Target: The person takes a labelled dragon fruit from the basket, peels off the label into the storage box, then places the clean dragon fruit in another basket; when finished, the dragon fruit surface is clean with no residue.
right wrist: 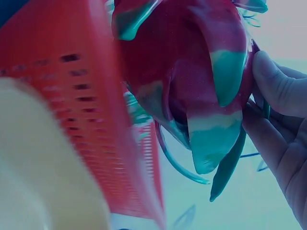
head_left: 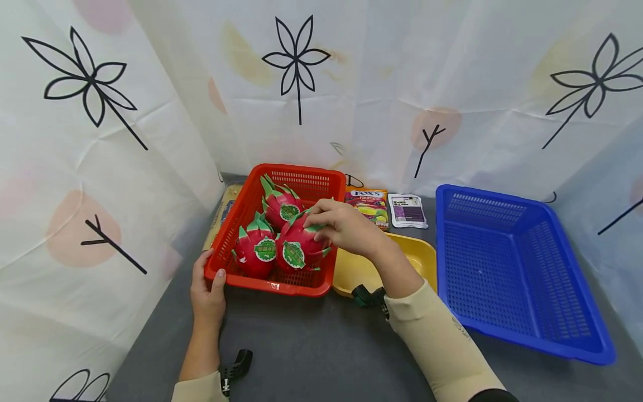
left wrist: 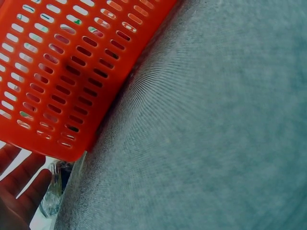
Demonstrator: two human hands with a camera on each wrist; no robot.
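Three dragon fruits with green-and-white labels are in the red basket (head_left: 281,287). My right hand (head_left: 346,226) pinches the front right dragon fruit (head_left: 300,245) by its upper part. Up close in the right wrist view, thumb and fingers hold that fruit's green-tipped scales beside the basket wall. Another dragon fruit (head_left: 249,258) lies to its left and a third dragon fruit (head_left: 278,205) behind. My left hand (head_left: 208,293) grips the basket's front left corner, thumb over the rim. In the left wrist view its fingers (left wrist: 29,175) lie by the basket's outer wall (left wrist: 72,96).
A yellow tray (head_left: 351,273) stands right of the red basket, partly under my right forearm. Behind it lie a Fox's candy bag (head_left: 369,206) and a white-and-purple packet (head_left: 408,211). The large blue basket (head_left: 507,273) is at right. A yellowish package (head_left: 221,215) sits behind the left side.
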